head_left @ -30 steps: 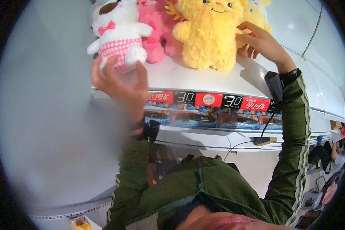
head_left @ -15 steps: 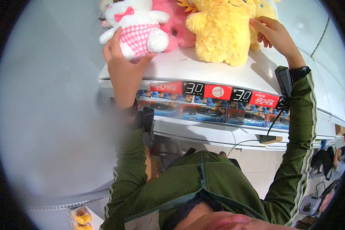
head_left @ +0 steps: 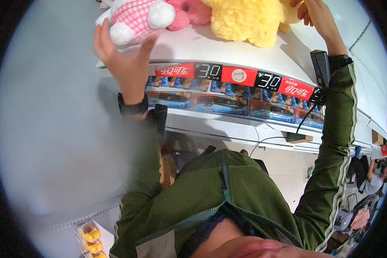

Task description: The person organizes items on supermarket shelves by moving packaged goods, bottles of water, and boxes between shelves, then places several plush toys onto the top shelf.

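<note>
A white plush toy (head_left: 137, 17) in pink gingham lies at the top left of the white shelf top (head_left: 193, 45), its upper part cut off. My left hand (head_left: 127, 64) is at its near side, fingers and thumb spread around one white foot; whether they touch it is unclear. A fluffy yellow plush toy (head_left: 245, 21) sits further right, its top out of view. Beside it, at the upper edge, is my right hand (head_left: 316, 17), fingers loosely bent and apart, holding nothing I can see. A pink plush toy (head_left: 189, 13) shows between these two.
Along the shelf's front runs a red and black label strip (head_left: 238, 75), with blue blister packs (head_left: 219, 105) below it. A black device (head_left: 320, 69) hangs by my right wrist, with a cable nearby. Yellow round items (head_left: 91, 234) lie packed at lower left.
The view has shifted, so the plush toys sit higher in the picture. My left hand has drawn back a little from the white plush toy, its fingers wider apart. My right hand stays beside the yellow one.
</note>
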`<state>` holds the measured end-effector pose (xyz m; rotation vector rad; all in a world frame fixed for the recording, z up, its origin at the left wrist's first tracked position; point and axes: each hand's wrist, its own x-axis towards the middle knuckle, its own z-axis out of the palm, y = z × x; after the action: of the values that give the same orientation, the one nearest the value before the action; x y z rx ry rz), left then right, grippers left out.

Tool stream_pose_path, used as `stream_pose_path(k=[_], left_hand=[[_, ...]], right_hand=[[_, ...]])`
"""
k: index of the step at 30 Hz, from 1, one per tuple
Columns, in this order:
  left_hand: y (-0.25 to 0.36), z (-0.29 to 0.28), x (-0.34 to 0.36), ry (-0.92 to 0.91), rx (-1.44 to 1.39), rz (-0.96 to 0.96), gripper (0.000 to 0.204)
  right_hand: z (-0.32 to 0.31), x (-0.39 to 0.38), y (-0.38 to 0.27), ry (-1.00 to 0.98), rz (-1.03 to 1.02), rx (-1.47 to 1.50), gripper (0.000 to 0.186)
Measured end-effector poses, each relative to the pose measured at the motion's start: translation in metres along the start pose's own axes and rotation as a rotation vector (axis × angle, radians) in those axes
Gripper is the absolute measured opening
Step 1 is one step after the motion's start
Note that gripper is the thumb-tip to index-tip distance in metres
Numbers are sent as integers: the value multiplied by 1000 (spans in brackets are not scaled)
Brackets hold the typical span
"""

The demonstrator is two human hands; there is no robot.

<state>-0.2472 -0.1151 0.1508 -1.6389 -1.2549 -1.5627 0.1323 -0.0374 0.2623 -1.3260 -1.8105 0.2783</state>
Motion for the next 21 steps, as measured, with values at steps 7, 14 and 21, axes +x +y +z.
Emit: stream_pose_path(k=[7,14,21], left_hand=[[30,-2,-66,387,-461,-18,42],[76,17,-143,-299,-728,-258,39],[101,51,-188,-638,-760,-303,16]], right_hand=[[-23,5,13,276,-50,-3,68],[-56,-29,16,299,-459,97,49],[-75,-171,-21,-559,-991,281,26]])
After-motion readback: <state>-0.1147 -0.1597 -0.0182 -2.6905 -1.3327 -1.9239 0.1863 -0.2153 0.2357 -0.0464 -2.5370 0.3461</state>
